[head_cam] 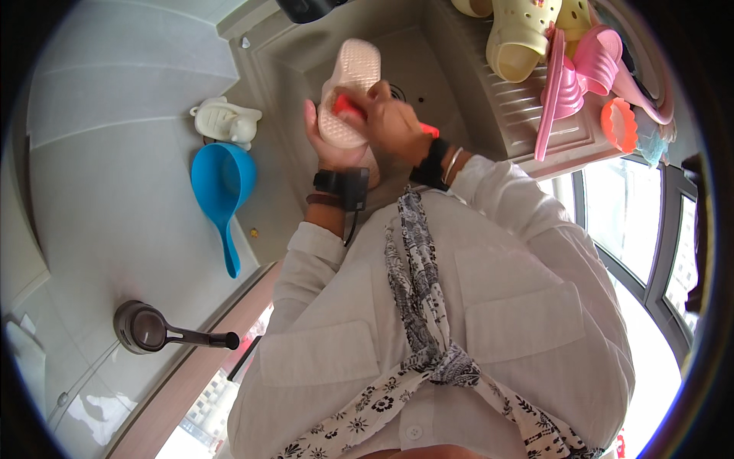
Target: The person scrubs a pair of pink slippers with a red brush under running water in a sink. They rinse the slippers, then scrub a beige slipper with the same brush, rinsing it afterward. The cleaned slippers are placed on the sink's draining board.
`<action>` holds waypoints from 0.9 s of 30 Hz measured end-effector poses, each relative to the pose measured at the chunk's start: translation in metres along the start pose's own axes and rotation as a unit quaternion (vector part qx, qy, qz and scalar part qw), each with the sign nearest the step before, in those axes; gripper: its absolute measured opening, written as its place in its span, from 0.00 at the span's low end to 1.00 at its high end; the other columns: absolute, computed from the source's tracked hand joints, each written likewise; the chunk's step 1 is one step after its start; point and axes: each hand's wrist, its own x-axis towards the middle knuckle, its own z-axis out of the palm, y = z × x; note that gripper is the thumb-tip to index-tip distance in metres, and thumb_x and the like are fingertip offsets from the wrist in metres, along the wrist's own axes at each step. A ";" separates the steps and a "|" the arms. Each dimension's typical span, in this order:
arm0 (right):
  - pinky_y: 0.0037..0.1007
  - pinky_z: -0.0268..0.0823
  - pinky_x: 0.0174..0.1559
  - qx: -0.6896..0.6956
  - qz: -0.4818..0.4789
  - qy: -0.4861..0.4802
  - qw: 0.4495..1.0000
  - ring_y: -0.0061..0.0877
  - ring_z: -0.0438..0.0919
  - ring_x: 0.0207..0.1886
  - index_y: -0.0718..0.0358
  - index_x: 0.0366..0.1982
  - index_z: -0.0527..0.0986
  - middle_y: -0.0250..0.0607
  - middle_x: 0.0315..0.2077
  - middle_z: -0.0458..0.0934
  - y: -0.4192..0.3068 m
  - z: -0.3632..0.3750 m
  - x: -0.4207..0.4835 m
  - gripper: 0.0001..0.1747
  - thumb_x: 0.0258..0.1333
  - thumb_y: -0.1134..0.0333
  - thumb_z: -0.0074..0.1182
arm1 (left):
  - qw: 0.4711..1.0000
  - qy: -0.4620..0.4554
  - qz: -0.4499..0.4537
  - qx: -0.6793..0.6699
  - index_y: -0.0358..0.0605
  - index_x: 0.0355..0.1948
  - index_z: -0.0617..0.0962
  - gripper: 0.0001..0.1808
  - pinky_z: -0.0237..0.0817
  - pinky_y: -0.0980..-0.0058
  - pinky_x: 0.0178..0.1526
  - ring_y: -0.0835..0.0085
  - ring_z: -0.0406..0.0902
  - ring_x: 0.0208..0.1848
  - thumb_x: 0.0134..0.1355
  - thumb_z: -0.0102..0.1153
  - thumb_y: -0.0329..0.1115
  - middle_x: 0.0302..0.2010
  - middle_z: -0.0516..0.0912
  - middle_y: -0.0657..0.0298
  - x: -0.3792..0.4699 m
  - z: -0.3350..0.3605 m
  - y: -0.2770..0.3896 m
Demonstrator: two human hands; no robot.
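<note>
A pale pink slipper point(360, 63) is held over the sink point(424, 51), its textured face turned up. My left hand point(332, 146) grips its lower end from the left and below. In my right hand point(395, 123) is a red-handled brush point(347, 106); its head rests on the slipper, slightly blurred, and its red end shows past the wrist. Another pale pink piece, perhaps a second slipper point(373, 169), lies below my left hand, partly hidden.
Yellow clogs point(514, 49) and pink slippers point(553, 94) crowd the ribbed drainboard, near an orange scalloped item point(619, 124). At left are a white soap dish point(226, 121), a blue plastic ladle point(223, 178) and a dark translucent dipper point(146, 330). A black object point(307, 7) overhangs the sink's top.
</note>
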 end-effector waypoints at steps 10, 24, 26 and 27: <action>0.45 0.75 0.52 0.022 0.108 -0.002 0.994 0.57 0.81 0.49 0.54 0.64 0.72 0.72 0.48 0.76 0.059 -0.001 0.049 0.37 0.66 0.35 0.43 | 0.989 0.064 0.045 0.129 0.42 0.67 0.73 0.44 0.59 0.53 0.71 0.55 0.72 0.67 0.68 0.39 0.70 0.67 0.75 0.55 -0.032 0.019 -0.013; 0.24 0.62 0.25 0.436 0.252 -0.110 0.857 0.17 0.69 0.23 0.59 0.42 0.78 0.27 0.24 0.74 0.099 -0.050 0.083 0.18 0.70 0.51 0.53 | 0.980 0.078 0.028 0.179 0.45 0.64 0.76 0.35 0.65 0.51 0.66 0.57 0.74 0.65 0.67 0.48 0.60 0.64 0.77 0.55 -0.029 -0.032 0.020; 0.19 0.53 0.23 0.678 0.277 -0.115 0.671 0.10 0.60 0.22 0.57 0.41 0.78 0.22 0.25 0.71 0.101 -0.065 0.080 0.09 0.69 0.60 0.57 | 0.979 0.072 0.004 0.192 0.44 0.63 0.76 0.34 0.66 0.52 0.65 0.58 0.76 0.63 0.67 0.50 0.59 0.62 0.79 0.56 -0.024 -0.039 0.037; 0.18 0.53 0.24 0.648 0.264 -0.131 0.703 0.10 0.60 0.22 0.57 0.41 0.78 0.22 0.26 0.71 0.098 -0.070 0.077 0.06 0.67 0.64 0.59 | 0.981 0.053 -0.018 0.183 0.43 0.62 0.77 0.33 0.67 0.53 0.65 0.58 0.77 0.62 0.66 0.51 0.58 0.61 0.80 0.56 -0.019 -0.041 0.045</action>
